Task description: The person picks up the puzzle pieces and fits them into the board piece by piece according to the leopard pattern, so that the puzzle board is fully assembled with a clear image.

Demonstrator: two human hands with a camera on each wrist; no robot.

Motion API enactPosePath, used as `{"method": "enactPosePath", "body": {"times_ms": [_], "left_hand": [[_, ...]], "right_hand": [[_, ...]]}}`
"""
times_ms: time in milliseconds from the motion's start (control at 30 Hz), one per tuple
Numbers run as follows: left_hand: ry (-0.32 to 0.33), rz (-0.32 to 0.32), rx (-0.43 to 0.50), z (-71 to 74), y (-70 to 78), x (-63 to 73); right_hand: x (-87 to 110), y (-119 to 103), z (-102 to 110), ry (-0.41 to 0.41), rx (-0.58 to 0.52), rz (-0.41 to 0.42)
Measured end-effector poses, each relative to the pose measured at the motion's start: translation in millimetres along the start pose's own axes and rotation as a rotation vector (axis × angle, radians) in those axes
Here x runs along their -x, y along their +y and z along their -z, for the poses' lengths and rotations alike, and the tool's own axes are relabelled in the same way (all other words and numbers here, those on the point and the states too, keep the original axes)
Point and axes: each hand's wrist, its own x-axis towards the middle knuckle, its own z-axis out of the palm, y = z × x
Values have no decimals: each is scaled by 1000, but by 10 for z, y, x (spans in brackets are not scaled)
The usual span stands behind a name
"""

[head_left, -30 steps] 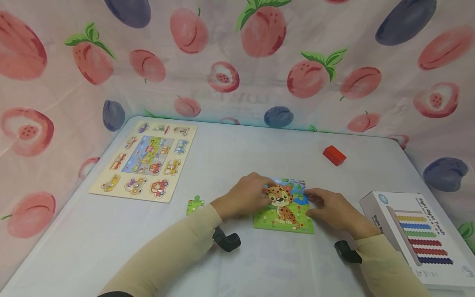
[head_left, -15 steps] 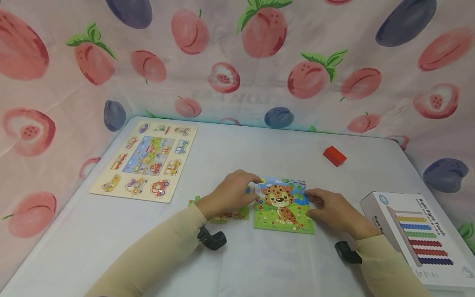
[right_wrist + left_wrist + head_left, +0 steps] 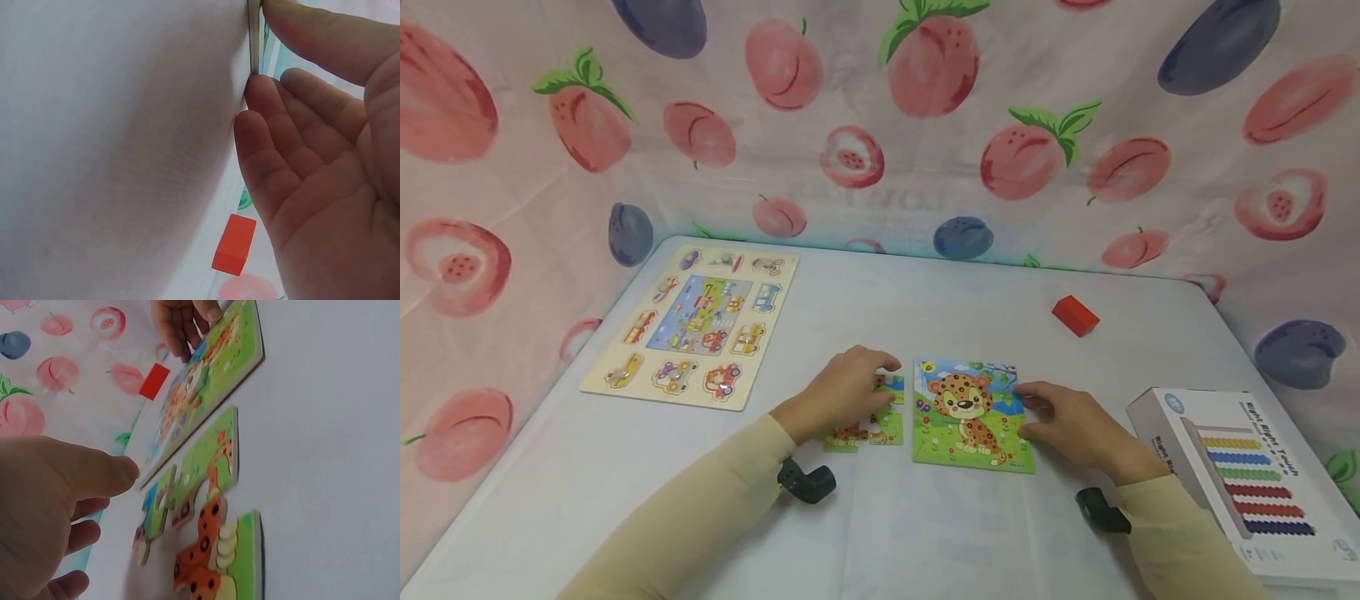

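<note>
A square leopard puzzle (image 3: 973, 425) lies flat on the white table in the head view. My right hand (image 3: 1071, 421) rests at its right edge, thumb and fingertips (image 3: 259, 87) touching the board's side with the fingers gently bent. Left of the puzzle are several loose jigsaw pieces with spotted fur and green grass, among them a lower piece (image 3: 891, 429) and a blue-and-green one (image 3: 895, 386). Over these hovers my left hand (image 3: 842, 392), thumb and fingers apart and nothing between them. It hides part of the pieces; the left wrist view shows a piece with paws (image 3: 244, 556) below the hand.
A wooden vehicle peg puzzle (image 3: 748, 367) lies at the back left. Towards the back right sits a red block (image 3: 1077, 316). A white toy box (image 3: 1262, 467) stands right of my right forearm. Fruit-printed cloth (image 3: 850, 83) rises behind the table.
My left hand has moved left, from the leopard puzzle's upper left part to above the loose pieces, uncovering the puzzle's picture. The right hand has stayed at the right edge.
</note>
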Motion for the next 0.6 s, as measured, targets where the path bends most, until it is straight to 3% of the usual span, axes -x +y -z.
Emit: {"method": "enactPosePath", "body": {"times_ms": [600], "left_hand": [[6, 42, -33, -10, -174, 33]], "right_hand": [[0, 8, -10, 2, -8, 8]]}}
